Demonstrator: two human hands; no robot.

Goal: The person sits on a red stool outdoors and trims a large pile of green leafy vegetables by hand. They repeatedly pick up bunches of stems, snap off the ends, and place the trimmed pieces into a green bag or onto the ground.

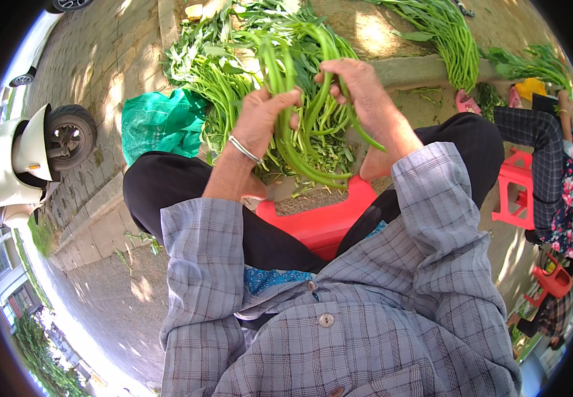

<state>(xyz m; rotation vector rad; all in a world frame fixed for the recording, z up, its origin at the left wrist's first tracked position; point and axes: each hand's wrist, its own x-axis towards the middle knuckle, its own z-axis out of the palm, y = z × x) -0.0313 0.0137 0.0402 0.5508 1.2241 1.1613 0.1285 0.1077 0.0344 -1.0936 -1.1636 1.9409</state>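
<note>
My left hand [268, 113] grips several long green stems [289, 141] of a leafy vegetable that looks like water spinach. Their lower ends curve down and to the right. Raised a little to the right, my right hand [358, 87] pinches another curved stem [365, 135] between thumb and fingers. Under and beyond both hands spreads a large heap of the same leafy greens [224, 82]. Short cut or broken stem pieces [333, 155] lie at the heap's near edge. A green plastic bag [160, 124] rests against the heap's left side.
Between my knees is a red plastic stool [316, 223]. A concrete kerb [415, 72] runs at the right, with another bundle of greens [457, 54] draped over it. A person in checked trousers [539, 131] sits near a red stool [514, 191]. A scooter [23, 159] stands left.
</note>
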